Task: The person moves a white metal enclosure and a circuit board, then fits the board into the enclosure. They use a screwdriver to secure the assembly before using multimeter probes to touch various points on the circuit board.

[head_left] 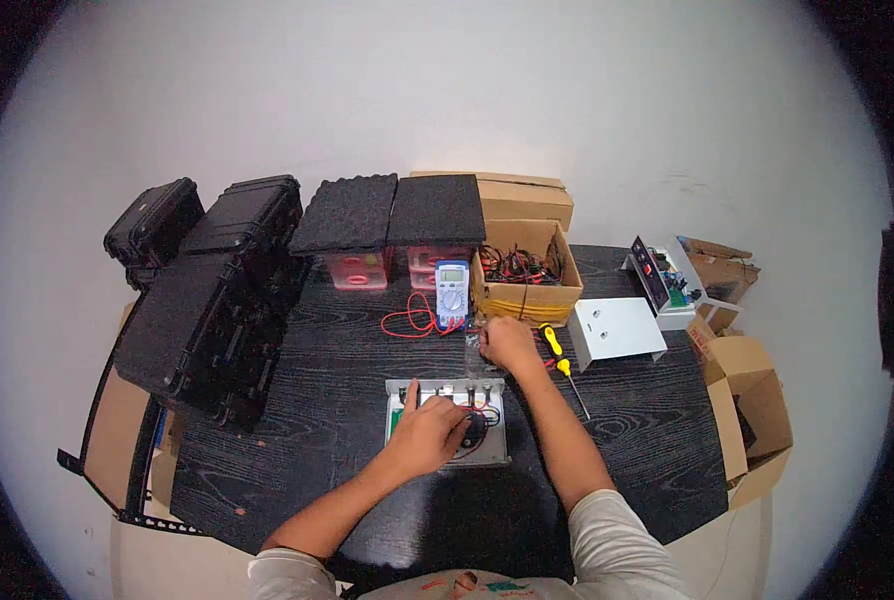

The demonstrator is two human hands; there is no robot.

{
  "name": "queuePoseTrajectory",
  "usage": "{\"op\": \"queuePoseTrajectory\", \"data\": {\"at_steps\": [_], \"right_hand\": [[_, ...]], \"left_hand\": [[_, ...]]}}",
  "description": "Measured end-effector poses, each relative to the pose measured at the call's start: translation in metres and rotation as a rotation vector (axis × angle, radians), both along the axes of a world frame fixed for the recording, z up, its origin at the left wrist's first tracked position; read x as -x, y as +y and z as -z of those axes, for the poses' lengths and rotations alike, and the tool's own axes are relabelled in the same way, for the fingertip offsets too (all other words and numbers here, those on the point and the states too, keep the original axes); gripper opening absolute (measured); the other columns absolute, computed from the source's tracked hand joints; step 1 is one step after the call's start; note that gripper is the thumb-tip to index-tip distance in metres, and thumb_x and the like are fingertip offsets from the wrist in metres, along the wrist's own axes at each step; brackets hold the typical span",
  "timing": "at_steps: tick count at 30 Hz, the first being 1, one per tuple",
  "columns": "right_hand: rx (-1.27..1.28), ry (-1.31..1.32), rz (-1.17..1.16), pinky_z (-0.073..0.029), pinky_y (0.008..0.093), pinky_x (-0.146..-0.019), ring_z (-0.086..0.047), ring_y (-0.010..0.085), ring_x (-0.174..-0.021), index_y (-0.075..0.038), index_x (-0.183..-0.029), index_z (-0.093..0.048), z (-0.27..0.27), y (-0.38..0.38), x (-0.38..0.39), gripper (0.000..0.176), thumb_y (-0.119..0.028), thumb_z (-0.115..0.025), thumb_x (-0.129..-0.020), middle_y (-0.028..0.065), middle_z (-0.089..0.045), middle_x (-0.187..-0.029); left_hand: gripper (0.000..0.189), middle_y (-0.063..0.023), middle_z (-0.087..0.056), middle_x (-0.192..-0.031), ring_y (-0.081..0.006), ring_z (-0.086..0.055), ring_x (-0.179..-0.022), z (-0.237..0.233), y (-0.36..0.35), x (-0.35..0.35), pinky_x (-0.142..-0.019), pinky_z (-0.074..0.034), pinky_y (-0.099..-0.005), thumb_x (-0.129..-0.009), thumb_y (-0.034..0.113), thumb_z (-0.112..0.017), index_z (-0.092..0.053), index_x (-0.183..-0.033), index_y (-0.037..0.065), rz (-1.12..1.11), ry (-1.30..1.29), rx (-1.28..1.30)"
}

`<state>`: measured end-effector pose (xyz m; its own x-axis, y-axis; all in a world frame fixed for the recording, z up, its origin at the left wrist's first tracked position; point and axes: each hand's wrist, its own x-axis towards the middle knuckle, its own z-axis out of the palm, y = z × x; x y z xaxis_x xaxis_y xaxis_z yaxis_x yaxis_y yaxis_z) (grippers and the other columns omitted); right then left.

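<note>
An open metal case [497,455] lies on the dark table in front of me, with a green circuit board, several wires and a round black part inside. Over it is my left hand [429,436], one finger reaching to the rear wall and the others bent down into the case, gripping it. My right hand [508,343] is beyond the case, fingers bent together beside a small clear plastic bag [472,350]; their tips are hidden. A blue-and-white multimeter [452,292] with red leads stands behind. Right of my right hand lies a yellow-and-black screwdriver [553,346].
A cardboard box [527,298] of cables stands behind my right hand. To the right are a white metal cover [617,332] and a unit with exposed circuit boards [675,290]. Black hard cases [182,320] and foam-topped red drawers [357,272] fill the left and back.
</note>
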<state>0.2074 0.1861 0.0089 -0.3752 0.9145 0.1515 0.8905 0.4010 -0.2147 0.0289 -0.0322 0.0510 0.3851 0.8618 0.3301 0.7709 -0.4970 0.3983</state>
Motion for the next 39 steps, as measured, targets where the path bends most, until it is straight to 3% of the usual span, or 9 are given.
{"op": "queuePoseTrajectory", "data": {"at_steps": [3,12,15,18,19,23,29,37,39], "right_hand": [[0.065,0.015,-0.02,-0.056,0.0539,-0.091,-0.074,0.0407,-0.1,-0.001,-0.095,-0.077,-0.02,-0.012,0.001,0.023,-0.017,-0.064,-0.088,0.0237,-0.076,-0.102],[0.139,0.017,-0.065,-0.056,0.0546,-0.089,-0.074,0.0408,-0.097,0.0,-0.093,-0.076,-0.04,-0.015,-0.009,0.025,-0.02,-0.063,-0.088,0.0261,-0.075,-0.097],[0.043,0.132,-0.06,-0.057,0.0472,-0.078,-0.073,0.0376,-0.083,0.001,-0.09,-0.072,-0.045,-0.013,-0.02,0.02,-0.018,-0.066,-0.086,0.0196,-0.074,-0.087],[0.12,0.528,-0.164,-0.057,0.0447,-0.079,-0.073,0.0351,-0.081,0.0,-0.09,-0.073,-0.068,-0.028,-0.032,0.016,-0.014,-0.068,-0.085,0.0216,-0.074,-0.084],[0.131,0.576,-0.194,-0.056,0.0359,-0.072,-0.071,0.0236,-0.072,0.0,-0.089,-0.071,-0.068,-0.032,-0.034,0.012,-0.01,-0.07,-0.083,0.0138,-0.072,-0.077],[0.136,0.853,-0.35,-0.05,0.025,-0.067,-0.061,0.0055,-0.071,-0.001,-0.091,-0.069,-0.073,-0.082,-0.034,0.009,-0.004,-0.073,-0.084,-0.0011,-0.067,-0.078],[0.808,1.172,-0.303,-0.05,0.0211,-0.07,-0.061,0.0033,-0.077,-0.003,-0.106,-0.071,-0.023,-0.147,-0.053,0.011,-0.005,-0.075,-0.096,-0.0044,-0.068,-0.089],[1.087,1.285,-0.345,-0.057,0.0262,-0.075,-0.069,0.0094,-0.085,-0.003,-0.108,-0.07,0.001,-0.144,-0.049,0.012,-0.007,-0.074,-0.097,0.0014,-0.073,-0.097],[1.105,1.301,-0.327,-0.057,0.0266,-0.074,-0.07,0.0105,-0.085,-0.004,-0.108,-0.069,0.004,-0.143,-0.049,0.013,-0.009,-0.074,-0.097,0.0021,-0.073,-0.098]], "left_hand": [[0.021,-0.0086,-0.065,-0.095,-0.0293,-0.065,-0.104,-0.002,-0.001,0.0,-0.115,-0.023,-0.075,-0.095,0.019,-0.067,-0.073,-0.11,0.006,-0.004,-0.008,0.008],[0.016,-0.0089,-0.065,-0.094,-0.0298,-0.065,-0.103,0.001,0.0,0.0,-0.115,-0.023,-0.0762,-0.095,0.019,-0.067,-0.072,-0.104,0.006,0.006,-0.033,-0.01],[0.015,-0.0087,-0.064,-0.094,-0.0297,-0.065,-0.103,0.001,0.0,0.0,-0.115,-0.023,-0.0767,-0.095,0.019,-0.068,-0.071,-0.102,0.006,0.01,-0.035,0.003],[0.015,-0.0086,-0.064,-0.094,-0.0294,-0.065,-0.102,0.003,0.0,0.001,-0.114,-0.022,-0.0769,-0.095,0.019,-0.068,-0.071,-0.1,0.006,0.016,-0.03,0.008],[0.014,-0.0085,-0.063,-0.093,-0.0294,-0.065,-0.101,0.003,0.0,0.001,-0.114,-0.022,-0.0769,-0.095,0.019,-0.068,-0.07,-0.1,0.006,0.017,-0.03,0.007],[0.014,-0.0079,-0.06,-0.093,-0.029,-0.064,-0.1,0.008,0.001,0.001,-0.115,-0.023,-0.0762,-0.096,0.021,-0.069,-0.069,-0.098,0.007,0.02,-0.034,-0.04],[0.014,-0.008,-0.06,-0.095,-0.0295,-0.063,-0.103,0.004,0.0,0.0,-0.117,-0.024,-0.0738,-0.097,0.022,-0.068,-0.067,-0.1,0.008,0.045,-0.016,-0.026],[0.018,-0.0093,-0.064,-0.101,-0.031,-0.064,-0.11,-0.002,0.0,0.0,-0.119,-0.024,-0.072,-0.097,0.019,-0.067,-0.07,-0.111,0.008,0.059,0.019,0.025],[0.017,-0.0071,-0.063,-0.098,-0.0285,-0.063,-0.108,0.001,0.001,0.0,-0.117,-0.026,-0.0727,-0.097,0.021,-0.066,-0.07,-0.107,0.009,0.06,0.0,-0.018]]}}
